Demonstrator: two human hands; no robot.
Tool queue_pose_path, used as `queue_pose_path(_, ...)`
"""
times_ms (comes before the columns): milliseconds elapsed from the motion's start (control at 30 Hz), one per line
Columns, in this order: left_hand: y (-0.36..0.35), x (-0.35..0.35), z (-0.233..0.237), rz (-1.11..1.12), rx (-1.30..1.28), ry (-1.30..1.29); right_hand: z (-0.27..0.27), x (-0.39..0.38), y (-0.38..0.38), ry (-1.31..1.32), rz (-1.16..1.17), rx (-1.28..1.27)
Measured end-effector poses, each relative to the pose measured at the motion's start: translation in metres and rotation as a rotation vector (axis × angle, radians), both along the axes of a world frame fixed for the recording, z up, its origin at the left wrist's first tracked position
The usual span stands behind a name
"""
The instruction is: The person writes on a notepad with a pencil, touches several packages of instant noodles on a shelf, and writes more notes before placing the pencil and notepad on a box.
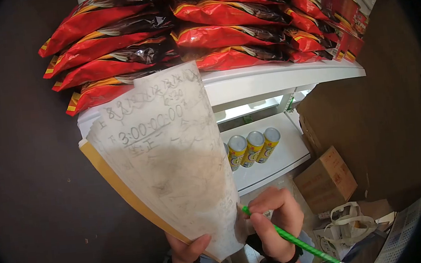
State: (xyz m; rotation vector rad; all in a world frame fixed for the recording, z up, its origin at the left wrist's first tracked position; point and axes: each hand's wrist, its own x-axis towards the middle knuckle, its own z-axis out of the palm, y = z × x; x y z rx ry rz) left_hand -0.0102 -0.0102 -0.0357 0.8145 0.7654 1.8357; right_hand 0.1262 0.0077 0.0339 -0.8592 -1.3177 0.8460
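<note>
My left hand (pixel 187 253) grips the bottom edge of a worn white writing board (pixel 167 161) with a yellow rim, held upright in front of me. Handwritten marks and the figures "3:00-00:00" show on its upper part. My right hand (pixel 272 219) holds a green pen (pixel 292 243) with its tip touching the board's lower right edge. Both wrists wear dark bands.
Red snack bags (pixel 186 32) are stacked on a white shelf (pixel 286 76). Three yellow cans (pixel 254 147) stand on the shelf below. Cardboard boxes (pixel 326 178) and a white bag (pixel 346 225) sit on the floor at right. A dark wall fills the left.
</note>
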Motion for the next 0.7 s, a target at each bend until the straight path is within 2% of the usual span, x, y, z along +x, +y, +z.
queue_pose_path(67,-0.0002,0.0006,-0.0007,-0.004,0.014,-0.025,0.0008,0.0022,-0.0003,0.006,0.078,0.020)
queue_pose_path(133,-0.0007,-0.0001,-0.0014,-0.009,-0.002,-0.025,0.0047,0.0013,-0.0002,-0.127,0.067,0.070)
queue_pose_path(233,-0.0007,-0.0013,-0.0021,-0.015,-0.019,-0.013,0.0046,-0.0054,-0.0002,-0.046,-0.007,-0.003)
queue_pose_path(467,-0.0022,-0.0015,-0.0016,-0.020,-0.044,-0.005,0.0030,0.0028,0.0003,-0.111,0.076,0.025)
queue_pose_path(533,-0.0024,-0.0025,-0.0021,-0.031,-0.048,-0.004,0.0017,-0.0006,0.0005,-0.074,0.014,0.007)
queue_pose_path(633,-0.0021,-0.0024,-0.0013,-0.039,-0.042,0.000,0.0020,0.0011,-0.0011,-0.019,0.047,0.003)
queue_pose_path(700,-0.0009,-0.0005,0.0010,-0.040,-0.034,0.001,0.0047,0.0016,-0.0003,-0.103,0.010,0.022)
